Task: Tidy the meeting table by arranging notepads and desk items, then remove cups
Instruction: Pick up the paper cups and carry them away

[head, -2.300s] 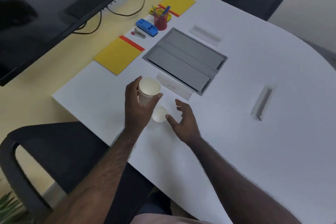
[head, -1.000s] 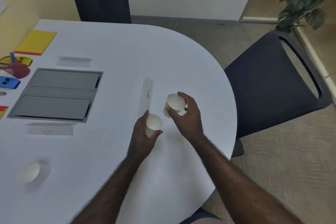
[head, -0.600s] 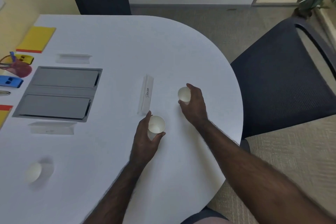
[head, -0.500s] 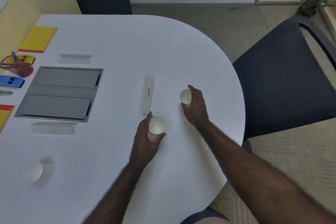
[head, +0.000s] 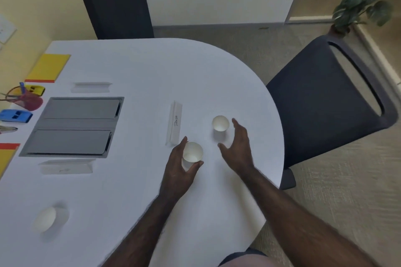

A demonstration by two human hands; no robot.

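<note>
a white table [head: 134, 67] with a rounded end fills most of the view, with a dark chair [head: 321, 102] at its right edge and another chair [head: 117, 4] at the far end. set into the table near the left is a grey panel [head: 73, 125], and a name card [head: 174, 122] lies between it and the hands. a yellow notepad [head: 48, 67] sits at the far left corner; below it along the left edge are a red pen holder [head: 30, 99] and a blue item [head: 15, 115], possibly a stapler, too blurred to be sure. the left hand [head: 178, 171] grips a white paper cup [head: 192, 154] upright, fingers and thumb curled round it. the right hand [head: 238, 145] is released, fingers spread and relaxed, just beside a second cup [head: 220, 123] standing on the table, not touching it. a third cup [head: 44, 219] stands well apart near the lower left.
</note>
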